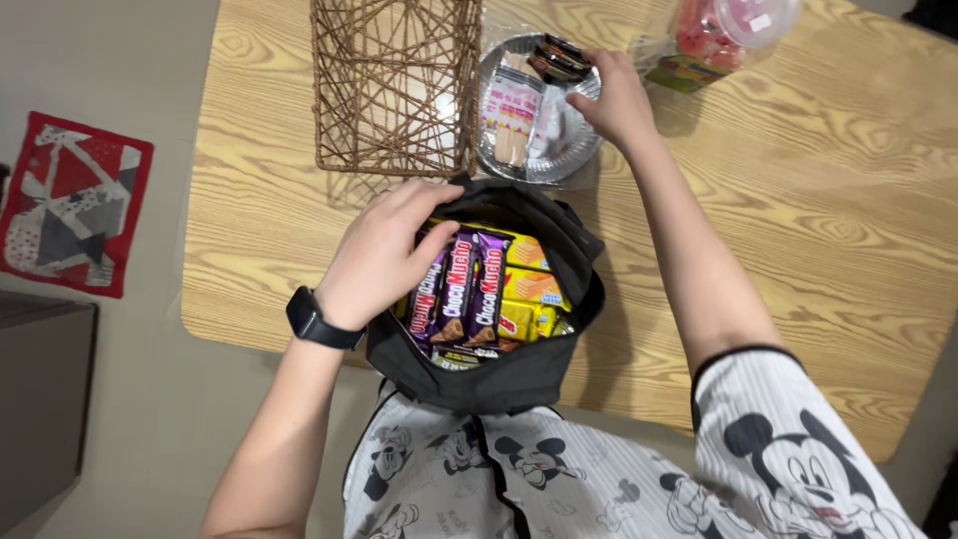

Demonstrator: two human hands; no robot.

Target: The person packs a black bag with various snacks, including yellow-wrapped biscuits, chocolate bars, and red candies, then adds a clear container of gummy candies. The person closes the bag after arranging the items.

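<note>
An open black bag (519, 374) rests at the near edge of a wooden table (798, 200). Inside lie purple snack packs (469, 289) and yellow wafer packs (534, 289). My left hand (384, 250), with a black watch on its wrist, lies on the purple packs at the bag's left rim. My right hand (617, 98) reaches over a round silver tray (559, 160) and touches a dark round item (559, 58) at its far edge. A pink-and-white wrapped pack (511, 115) lies in the tray.
A woven wire basket (394, 85) stands left of the tray. A clear bag with pink and red items (718, 35) lies at the far right of the table. A patchwork mat (70, 205) lies on the floor at left, beside a dark piece of furniture (40, 399).
</note>
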